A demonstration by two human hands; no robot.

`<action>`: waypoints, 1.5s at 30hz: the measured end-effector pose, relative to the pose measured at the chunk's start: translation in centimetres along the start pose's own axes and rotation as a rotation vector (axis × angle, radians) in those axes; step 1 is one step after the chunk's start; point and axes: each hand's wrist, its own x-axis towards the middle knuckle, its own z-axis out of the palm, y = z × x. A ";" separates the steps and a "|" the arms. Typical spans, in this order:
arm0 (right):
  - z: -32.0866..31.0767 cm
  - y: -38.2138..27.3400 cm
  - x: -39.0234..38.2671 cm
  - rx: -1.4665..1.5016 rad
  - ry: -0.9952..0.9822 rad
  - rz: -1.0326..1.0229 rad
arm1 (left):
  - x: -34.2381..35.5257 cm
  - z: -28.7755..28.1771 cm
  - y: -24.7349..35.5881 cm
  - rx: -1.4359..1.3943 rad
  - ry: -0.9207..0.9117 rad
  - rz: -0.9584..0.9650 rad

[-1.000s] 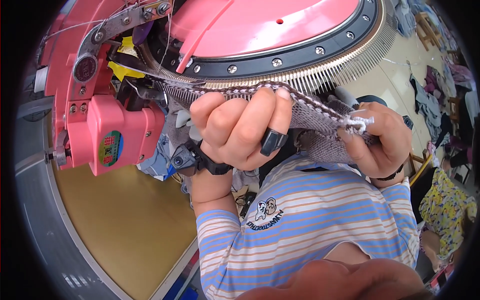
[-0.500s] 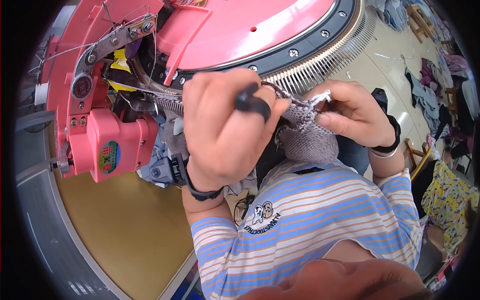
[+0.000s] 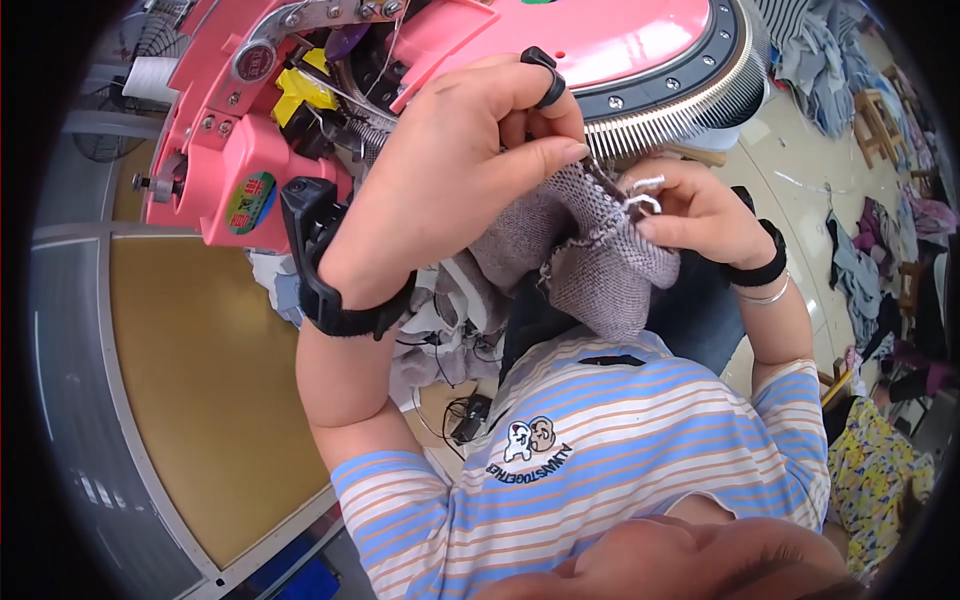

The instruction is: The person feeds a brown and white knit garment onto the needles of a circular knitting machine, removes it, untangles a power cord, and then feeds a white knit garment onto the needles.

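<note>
A grey knitted piece (image 3: 605, 285) hangs in folds in front of the pink round linking machine (image 3: 560, 25). At its upper edge, just before the ring of metal needles (image 3: 680, 125), my left hand (image 3: 465, 165) pinches the knit between thumb and fingertips. A black band sits on one of its fingers. My right hand (image 3: 695, 210) grips the same edge a little further right, with thumb and forefinger closed on the cloth. White yarn ends (image 3: 645, 195) stick out by its fingertips. Whether any stitches sit on the needles is hidden by my hands.
At left stand the machine's pink motor housing (image 3: 240, 190) and a white yarn cone (image 3: 150, 78). A tan panel (image 3: 200, 380) lies below them. Grey cloth and black cables (image 3: 470, 415) are by my lap. Wooden stools (image 3: 880, 125) and heaped clothes (image 3: 820, 75) fill the right side.
The view has shifted, so the machine appears further right and higher. My left hand has turned, and its fingers now point up and right. More of the knit shows between my hands.
</note>
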 end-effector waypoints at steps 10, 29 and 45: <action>2.3 -3.9 -0.6 -1.133 0.493 -0.652 | 0.7 -0.8 0.2 -0.057 -0.112 -0.090; 2.0 -3.0 -0.4 -1.014 0.589 -0.579 | 1.4 0.6 0.4 0.078 -0.076 -0.019; -2.0 4.2 -4.5 -0.848 0.611 -0.398 | 2.4 2.9 1.5 -0.108 -0.001 0.053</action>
